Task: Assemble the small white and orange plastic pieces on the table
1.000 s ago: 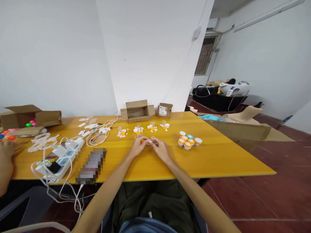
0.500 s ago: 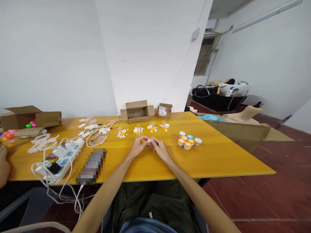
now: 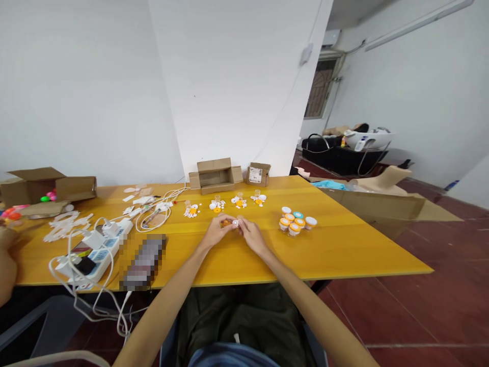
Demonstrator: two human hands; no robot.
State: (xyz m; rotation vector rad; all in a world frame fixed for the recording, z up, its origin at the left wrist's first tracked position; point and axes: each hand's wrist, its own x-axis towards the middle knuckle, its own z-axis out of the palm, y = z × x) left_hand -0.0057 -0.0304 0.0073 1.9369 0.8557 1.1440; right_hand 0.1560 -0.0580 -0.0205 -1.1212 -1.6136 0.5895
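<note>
My left hand (image 3: 216, 233) and my right hand (image 3: 251, 236) meet above the middle of the table, fingers closed together. Between their fingertips is a small white piece with dark marks (image 3: 236, 223). An orange part (image 3: 226, 223) shows under the left fingers, and most of it is hidden. I cannot tell whether the two are joined. Beyond my hands lie piles of small white and orange parts (image 3: 217, 209), each with a little clear cup (image 3: 240, 195) near it. To the right of my right hand stand several small clear jars with orange, white and teal lids (image 3: 294, 226).
An open cardboard box (image 3: 216, 178) and a smaller box (image 3: 259, 174) stand by the wall. To the left are a power strip (image 3: 101, 257) with white cables, a blurred phone (image 3: 144, 262) and a box with colourful balls (image 3: 76, 188). Another person's arm (image 3: 6, 265) is at the left edge.
The white piece between my fingertips has turned, and more of its dark-marked face shows. Both hands stay almost in place. The other person's hand at the left has shifted slightly.
</note>
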